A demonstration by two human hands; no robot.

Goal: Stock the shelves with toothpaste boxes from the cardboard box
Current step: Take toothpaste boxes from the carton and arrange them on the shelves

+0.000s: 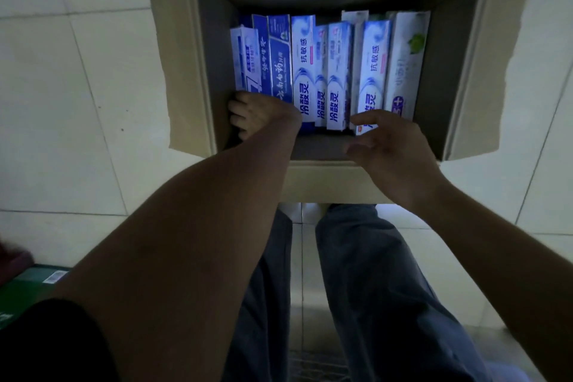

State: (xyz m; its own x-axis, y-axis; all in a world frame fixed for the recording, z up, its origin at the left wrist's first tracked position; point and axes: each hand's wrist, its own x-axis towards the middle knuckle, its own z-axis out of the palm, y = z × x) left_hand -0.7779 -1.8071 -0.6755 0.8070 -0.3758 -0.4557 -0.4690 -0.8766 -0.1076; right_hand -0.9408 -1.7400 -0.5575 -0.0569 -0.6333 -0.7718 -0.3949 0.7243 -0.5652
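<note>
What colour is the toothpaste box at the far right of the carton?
White, with a green leaf motif; seen in the head view.

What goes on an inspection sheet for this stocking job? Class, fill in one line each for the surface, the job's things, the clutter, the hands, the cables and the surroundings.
Surface: pale tiled floor; the cardboard box stands on it, flaps open.
Job's things: toothpaste boxes packed side by side inside, mostly blue and white; the rightmost one is white. No shelves in view.
Clutter: green carton at the lower left edge.
Hands: left hand reaches into the box's left end, at the ends of the packs; grip cannot be told. Right hand open above the near wall, fingers spread, holding nothing.
Cables: nothing seen.
Surroundings: the person's trouser legs below the box; lighting dim.
</note>
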